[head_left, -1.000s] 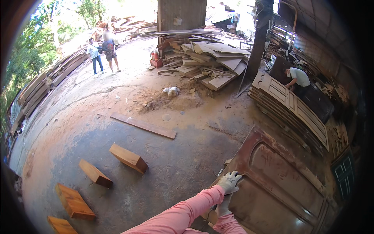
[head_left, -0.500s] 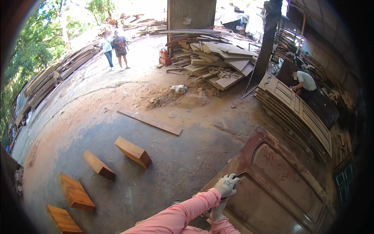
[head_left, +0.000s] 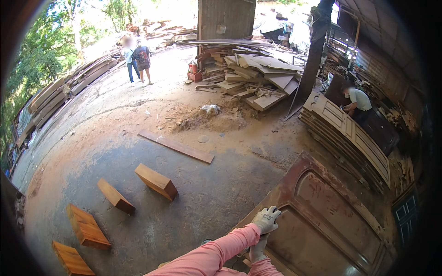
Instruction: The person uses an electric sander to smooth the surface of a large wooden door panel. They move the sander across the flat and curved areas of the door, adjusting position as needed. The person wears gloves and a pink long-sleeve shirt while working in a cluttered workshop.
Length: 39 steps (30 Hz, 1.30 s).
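A brown panelled door (head_left: 331,209), streaked with reddish dust, lies at the lower right. My left hand (head_left: 265,220), in a pale work glove under a pink sleeve, rests at the door's left edge with its fingers curled. Whatever those fingers hold, if anything, does not show. Just below it is my right hand (head_left: 258,250), gloved as well and close against the same edge. The left hand and forearm cover part of it, and its fingers are hidden.
Several wooden blocks (head_left: 156,181) stand on the floor to the left. Beyond them lies a long plank (head_left: 177,146). Boards (head_left: 262,76) are heaped by a post (head_left: 317,50). At the right, a person (head_left: 359,99) bends over stacked doors (head_left: 345,129). Two people (head_left: 142,60) stand far off.
Both hands stay almost in place at the door's edge, the left hand's fingers shifting slightly. The person by the stacked doors has moved a little. The whole view has shifted slightly.
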Available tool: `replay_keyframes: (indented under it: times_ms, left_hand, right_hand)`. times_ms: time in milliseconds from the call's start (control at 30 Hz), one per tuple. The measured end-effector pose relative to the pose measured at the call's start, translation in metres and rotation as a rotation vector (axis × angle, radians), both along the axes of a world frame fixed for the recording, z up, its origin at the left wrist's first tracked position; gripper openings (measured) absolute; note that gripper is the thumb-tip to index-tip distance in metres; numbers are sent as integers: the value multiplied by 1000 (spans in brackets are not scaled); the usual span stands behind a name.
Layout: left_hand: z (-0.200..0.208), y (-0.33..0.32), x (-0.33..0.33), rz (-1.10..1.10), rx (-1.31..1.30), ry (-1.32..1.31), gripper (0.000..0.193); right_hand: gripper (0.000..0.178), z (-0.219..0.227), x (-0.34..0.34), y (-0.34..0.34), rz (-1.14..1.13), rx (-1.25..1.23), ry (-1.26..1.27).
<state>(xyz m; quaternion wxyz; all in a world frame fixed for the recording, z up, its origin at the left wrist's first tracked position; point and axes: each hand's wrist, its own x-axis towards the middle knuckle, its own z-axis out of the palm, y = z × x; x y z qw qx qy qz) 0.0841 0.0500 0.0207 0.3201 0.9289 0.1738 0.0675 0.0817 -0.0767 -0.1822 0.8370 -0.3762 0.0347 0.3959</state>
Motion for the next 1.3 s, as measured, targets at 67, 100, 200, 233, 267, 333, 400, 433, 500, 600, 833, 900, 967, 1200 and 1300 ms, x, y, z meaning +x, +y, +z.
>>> replay_keyframes:
  times_ms: [67, 100, 200, 233, 267, 333, 400, 433, 500, 600, 833, 900, 967, 1200, 1300]
  left_hand:
    - [1, 0, 0, -6, -4, 12, 61]
    - [1, 0, 0, -9, -5, 17, 61]
    - [1, 0, 0, -12, -4, 37, 61]
    - [2, 0, 0, -6, -2, 20, 61]
    - [1, 0, 0, -5, 0, 18, 60]
    - [1, 0, 0, -5, -3, 18, 60]
    - [0, 0, 1, -12, -17, 34, 59]
    - [-1, -1, 1, -4, -16, 21, 59]
    - [-2, -1, 1, -1, -23, 21, 59]
    - [-3, -1, 1, -3, -22, 15, 58]
    - [-3, -2, 2, 5, -7, 22, 60]
    - [-3, -2, 2, 3, -3, 16, 61]
    - [-2, -2, 2, 3, 1, 18, 61]
    - [-1, -2, 1, -1, -3, 31, 62]
    - [1, -1, 2, 12, -4, 43, 62]
  right_hand:
    - [57, 0, -2, 2, -55, 19, 8]
    - [56, 2, -4, 2, -71, 12, -15]
    - [53, 11, -8, 4, -74, -31, -123]
    - [53, 16, -9, 4, -69, -37, -159]
    - [52, 20, -9, 4, -67, -18, -180]
    - [52, 29, -10, 4, -71, 37, -171]
    - [52, 35, -10, 5, -82, 106, -111]
    - [51, 37, -10, 5, -80, 85, -142]
    - [51, 38, -10, 6, -74, 42, -204]
    - [51, 35, -10, 7, -123, 48, -85]
    - [54, 25, 0, 5, -60, 125, -154]
    - [55, 24, 4, 5, -35, 92, -183]
    - [55, 25, 6, 5, 9, 200, -164]
    - [55, 35, 1, 7, -73, 51, -171]
    - [54, 43, 1, 8, -100, -66, -333]
